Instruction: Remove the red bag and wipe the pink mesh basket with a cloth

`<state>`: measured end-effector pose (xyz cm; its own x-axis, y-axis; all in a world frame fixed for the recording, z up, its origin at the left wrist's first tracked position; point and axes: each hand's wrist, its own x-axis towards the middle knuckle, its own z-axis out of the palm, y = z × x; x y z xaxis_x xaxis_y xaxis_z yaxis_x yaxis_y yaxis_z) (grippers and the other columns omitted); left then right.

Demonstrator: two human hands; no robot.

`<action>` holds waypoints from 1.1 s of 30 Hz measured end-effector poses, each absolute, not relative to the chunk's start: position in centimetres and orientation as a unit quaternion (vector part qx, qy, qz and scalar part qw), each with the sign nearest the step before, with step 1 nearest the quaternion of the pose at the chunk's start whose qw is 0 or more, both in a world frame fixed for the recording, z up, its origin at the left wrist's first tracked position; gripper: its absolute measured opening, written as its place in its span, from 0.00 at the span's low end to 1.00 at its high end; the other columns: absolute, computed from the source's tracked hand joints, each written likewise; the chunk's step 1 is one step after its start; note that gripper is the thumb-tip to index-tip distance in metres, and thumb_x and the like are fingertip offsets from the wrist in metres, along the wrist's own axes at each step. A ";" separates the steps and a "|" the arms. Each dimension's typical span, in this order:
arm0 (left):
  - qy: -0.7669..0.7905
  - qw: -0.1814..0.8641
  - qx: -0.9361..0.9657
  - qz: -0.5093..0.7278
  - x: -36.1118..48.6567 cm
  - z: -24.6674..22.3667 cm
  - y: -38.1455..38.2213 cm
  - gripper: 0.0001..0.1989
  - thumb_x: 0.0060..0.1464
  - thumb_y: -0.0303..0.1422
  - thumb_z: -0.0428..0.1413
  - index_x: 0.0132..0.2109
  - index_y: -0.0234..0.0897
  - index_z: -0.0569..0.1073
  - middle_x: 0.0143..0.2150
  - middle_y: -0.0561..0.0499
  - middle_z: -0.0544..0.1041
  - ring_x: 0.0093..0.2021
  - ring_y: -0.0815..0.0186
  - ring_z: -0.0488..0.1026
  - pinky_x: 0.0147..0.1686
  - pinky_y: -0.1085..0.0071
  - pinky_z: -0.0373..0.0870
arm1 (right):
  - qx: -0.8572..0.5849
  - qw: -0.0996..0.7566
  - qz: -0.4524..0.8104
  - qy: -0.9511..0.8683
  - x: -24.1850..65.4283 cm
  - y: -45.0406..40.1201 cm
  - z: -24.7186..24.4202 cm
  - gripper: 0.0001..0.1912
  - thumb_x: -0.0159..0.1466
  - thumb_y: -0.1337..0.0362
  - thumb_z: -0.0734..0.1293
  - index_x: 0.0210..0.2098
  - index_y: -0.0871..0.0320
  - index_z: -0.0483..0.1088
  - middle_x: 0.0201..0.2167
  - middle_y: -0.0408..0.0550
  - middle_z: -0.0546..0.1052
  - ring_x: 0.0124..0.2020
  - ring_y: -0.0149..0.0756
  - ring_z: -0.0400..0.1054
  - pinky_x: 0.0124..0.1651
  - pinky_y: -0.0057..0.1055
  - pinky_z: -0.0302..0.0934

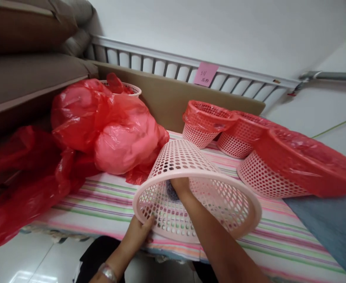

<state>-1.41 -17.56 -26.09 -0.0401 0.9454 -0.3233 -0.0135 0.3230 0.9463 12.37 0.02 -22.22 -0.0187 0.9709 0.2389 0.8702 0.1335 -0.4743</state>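
Observation:
A pale pink perforated basket [184, 155] lies on its side on a striped cloth [111, 196], its wide mouth turned toward me. My left hand [143, 230] grips the lower left of its rim, thumb on the inside. My right arm reaches into the basket, where my right hand [180, 184] is bent over a dark bluish-grey cloth [172, 192] against the inner wall. The right fingers are mostly hidden behind the wrist and cloth.
Filled red plastic bags [128, 137] are heaped at the left, with another basket [134, 89] behind them. Several baskets lined with red bags [210, 114] stand at the right. A radiator [159, 70] with a pink note [206, 74] runs along the back wall.

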 end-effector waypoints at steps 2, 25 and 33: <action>0.584 0.560 0.399 0.431 -1.4 -26.3 -17.6 0.24 0.52 0.43 0.53 0.52 0.32 0.68 0.29 0.50 0.75 0.13 0.73 0.67 0.11 0.77 0.67 | -0.669 0.160 0.069 -0.722 12.1 -2.2 -22.1 0.20 0.65 0.67 0.54 0.54 0.58 0.65 0.49 0.55 0.71 0.51 0.44 0.63 0.52 0.37 0.56; 0.578 0.568 0.399 0.429 -1.8 -26.9 -17.7 0.23 0.54 0.44 0.51 0.51 0.31 0.69 0.28 0.50 0.77 0.13 0.71 0.71 0.11 0.78 0.65 | -0.671 0.057 0.012 -0.739 11.9 -4.5 -22.3 0.20 0.64 0.70 0.55 0.53 0.59 0.65 0.46 0.58 0.71 0.46 0.43 0.67 0.45 0.35 0.60; 0.591 0.568 0.357 0.448 -2.8 -25.9 -17.6 0.23 0.53 0.48 0.52 0.43 0.30 0.71 0.26 0.49 0.77 0.15 0.66 0.73 0.13 0.76 0.68 | -0.643 0.282 0.090 -0.706 12.2 0.9 -22.9 0.24 0.69 0.58 0.51 0.63 0.54 0.54 0.60 0.51 0.63 0.61 0.42 0.53 0.59 0.39 0.49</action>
